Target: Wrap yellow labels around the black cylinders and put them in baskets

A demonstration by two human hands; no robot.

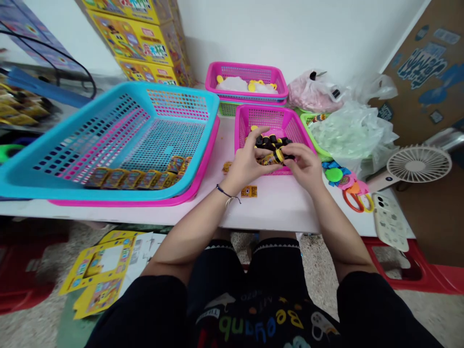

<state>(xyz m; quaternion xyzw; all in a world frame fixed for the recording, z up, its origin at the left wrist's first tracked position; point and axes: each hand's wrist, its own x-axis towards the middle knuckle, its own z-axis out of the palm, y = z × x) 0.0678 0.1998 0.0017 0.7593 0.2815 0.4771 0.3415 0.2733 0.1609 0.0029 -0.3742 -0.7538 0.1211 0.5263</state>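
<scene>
My left hand (250, 155) is closed around a small yellow-and-black printed item (271, 157) at the near edge of a pink basket (239, 125). The fingers of my right hand (302, 162) pinch the right end of the same item. Behind my hands, black pieces with yellow parts (273, 140) lie in the basket. On the white table, a flat printed wrapper (249, 191) lies in front of my left hand, and another (227, 167) shows partly beside it.
On the left, a large blue basket (170, 192) holds a row of wrapped items (134, 179). Further back is a pink basket (282, 87). At right are plastic bags (355, 130), a fan (415, 166), scissors (357, 199) and a phone (390, 221).
</scene>
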